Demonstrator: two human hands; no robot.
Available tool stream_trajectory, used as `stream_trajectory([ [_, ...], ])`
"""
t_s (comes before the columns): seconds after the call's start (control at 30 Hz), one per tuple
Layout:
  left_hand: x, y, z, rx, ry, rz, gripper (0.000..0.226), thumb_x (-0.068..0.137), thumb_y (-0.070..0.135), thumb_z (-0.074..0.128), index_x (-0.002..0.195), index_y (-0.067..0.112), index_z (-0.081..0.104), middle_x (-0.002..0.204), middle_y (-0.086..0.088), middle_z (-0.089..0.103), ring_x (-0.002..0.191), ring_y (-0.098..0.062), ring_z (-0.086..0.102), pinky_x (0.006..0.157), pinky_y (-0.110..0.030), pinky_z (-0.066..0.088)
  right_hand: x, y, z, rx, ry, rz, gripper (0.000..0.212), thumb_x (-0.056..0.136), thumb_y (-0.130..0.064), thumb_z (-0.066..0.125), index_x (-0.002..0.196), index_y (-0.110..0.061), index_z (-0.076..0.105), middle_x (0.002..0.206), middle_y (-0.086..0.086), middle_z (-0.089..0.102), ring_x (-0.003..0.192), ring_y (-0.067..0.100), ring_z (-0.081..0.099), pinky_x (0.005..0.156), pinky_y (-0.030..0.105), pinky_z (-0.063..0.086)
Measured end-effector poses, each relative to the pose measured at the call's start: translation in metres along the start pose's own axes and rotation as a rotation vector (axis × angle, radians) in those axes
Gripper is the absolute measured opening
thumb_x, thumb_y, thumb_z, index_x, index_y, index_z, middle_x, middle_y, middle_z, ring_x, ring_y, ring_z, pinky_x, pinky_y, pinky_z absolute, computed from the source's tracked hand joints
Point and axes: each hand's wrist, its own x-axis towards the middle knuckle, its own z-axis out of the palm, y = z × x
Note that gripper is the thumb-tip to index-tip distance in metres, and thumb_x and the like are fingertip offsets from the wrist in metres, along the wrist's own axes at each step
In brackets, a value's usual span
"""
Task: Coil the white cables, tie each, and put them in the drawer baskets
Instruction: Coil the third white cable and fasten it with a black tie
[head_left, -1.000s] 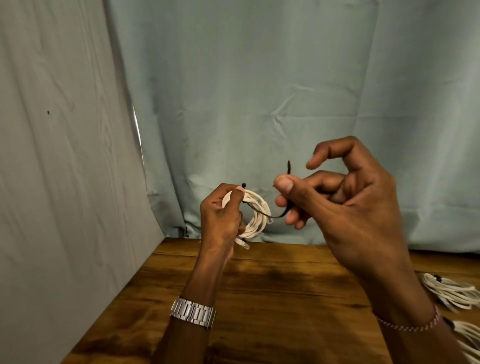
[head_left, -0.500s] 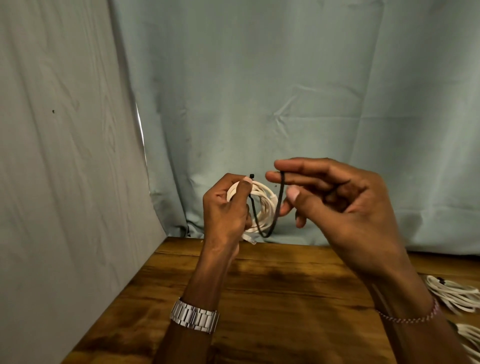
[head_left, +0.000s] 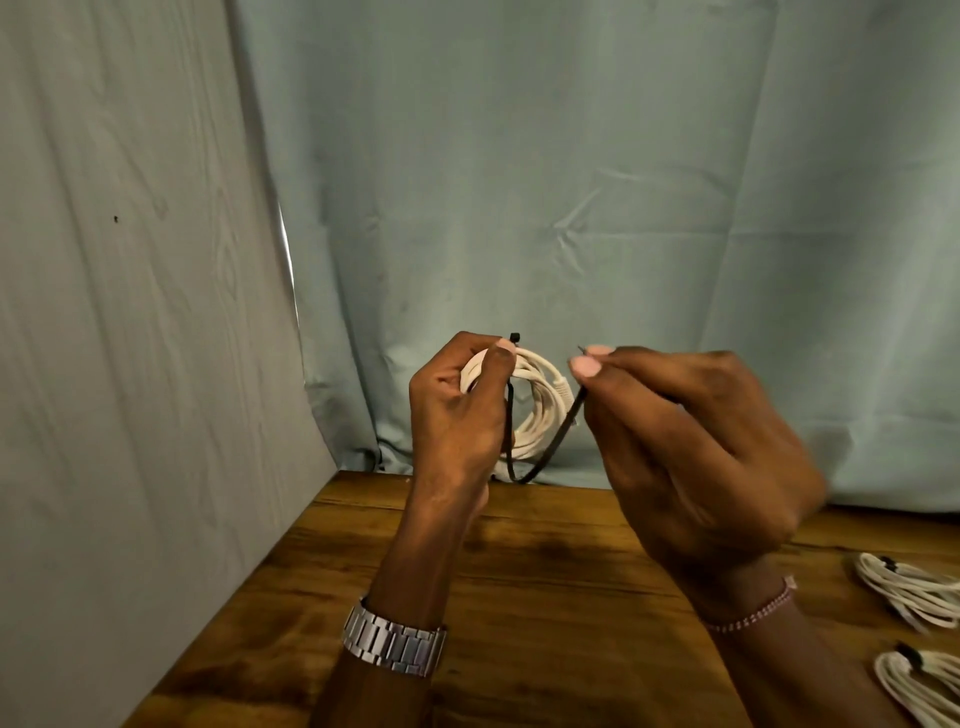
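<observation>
a coiled white cable (head_left: 540, 410) is gripped in the left hand (head_left: 457, 415), held up above the wooden table (head_left: 545, 597), with the head of a black zip tie (head_left: 540, 452) pinned under that hand's thumb at the top of the coil. the tie's tail is pinched between thumb and forefinger of the right hand (head_left: 691, 447), just beside the coil; compared with half a second ago, the tail has been brought up level with the tie's head, and the loop now hangs lower beneath the coil. two tied cable bundles (head_left: 914, 592) lie on the table, well to the right of the right hand.
</observation>
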Motion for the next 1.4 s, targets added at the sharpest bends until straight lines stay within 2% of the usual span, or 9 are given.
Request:
stream_trajectory([
  [0.1,-0.003,0.006,0.002,0.001,-0.009,0.011,0.017,0.098,0.018,0.059,0.087,0.018,0.071,0.052,0.015,0.055,0.051,-0.004,0.051,0.055,-0.028,0.043,-0.002,0.002,0.001,0.020,0.036,-0.042,0.022,0.083,0.000,0.081,0.103,-0.004,0.072,0.099,0.012,0.076,0.080,0.023,0.075,0.069,0.031,0.056],
  [0.27,-0.009,0.014,0.003,-0.028,-0.037,-0.017,0.016,0.099,0.019,0.059,0.088,0.019,0.071,0.049,0.012,0.049,0.042,-0.005,0.039,0.039,-0.019,0.033,-0.003,0.010,0.005,0.027,0.011,-0.023,0.025,0.085,0.001,0.079,0.107,-0.004,0.071,0.106,0.006,0.073,0.084,0.021,0.073,0.074,0.029,0.055],
  [0.47,-0.014,0.024,0.004,-0.074,-0.065,-0.011,0.018,0.096,0.017,0.060,0.083,0.019,0.071,0.050,0.006,0.047,0.043,-0.011,0.037,0.041,-0.025,0.031,-0.001,0.010,0.004,0.000,-0.085,0.044,0.007,0.090,-0.002,0.075,0.096,-0.001,0.078,0.101,0.009,0.077,0.087,0.020,0.072,0.081,0.028,0.052],
  [0.67,-0.019,0.028,0.006,-0.051,-0.095,0.037,0.016,0.094,0.018,0.061,0.083,0.017,0.072,0.050,0.011,0.050,0.043,-0.005,0.041,0.045,-0.027,0.035,-0.001,0.012,0.007,0.058,-0.116,0.126,0.009,0.089,-0.001,0.076,0.097,-0.002,0.078,0.101,0.007,0.076,0.087,0.023,0.073,0.080,0.031,0.052],
  [0.9,-0.020,0.029,0.008,-0.027,-0.104,0.072,0.015,0.094,0.016,0.063,0.082,0.018,0.072,0.053,0.013,0.055,0.043,-0.005,0.048,0.047,-0.020,0.036,0.000,0.014,0.006,0.064,-0.141,0.144,0.009,0.090,-0.002,0.075,0.098,-0.002,0.078,0.102,0.004,0.075,0.096,0.008,0.063,0.078,0.026,0.053],
  [1.23,-0.020,0.028,0.008,-0.006,-0.091,0.035,0.015,0.093,0.016,0.062,0.083,0.017,0.073,0.054,0.013,0.056,0.043,-0.004,0.049,0.047,-0.018,0.036,0.000,0.015,0.005,0.043,-0.153,0.121,0.008,0.091,-0.003,0.075,0.098,-0.002,0.077,0.100,0.004,0.075,0.095,0.010,0.063,0.079,0.026,0.052],
  [1.4,-0.021,0.031,0.008,-0.008,-0.097,0.034,0.016,0.091,0.016,0.064,0.078,0.021,0.073,0.060,0.011,0.064,0.045,-0.003,0.053,0.044,-0.014,0.038,-0.002,0.017,0.006,0.048,-0.168,0.125,0.009,0.092,-0.004,0.073,0.100,-0.002,0.077,0.101,0.006,0.076,0.095,0.010,0.065,0.082,0.027,0.052],
])
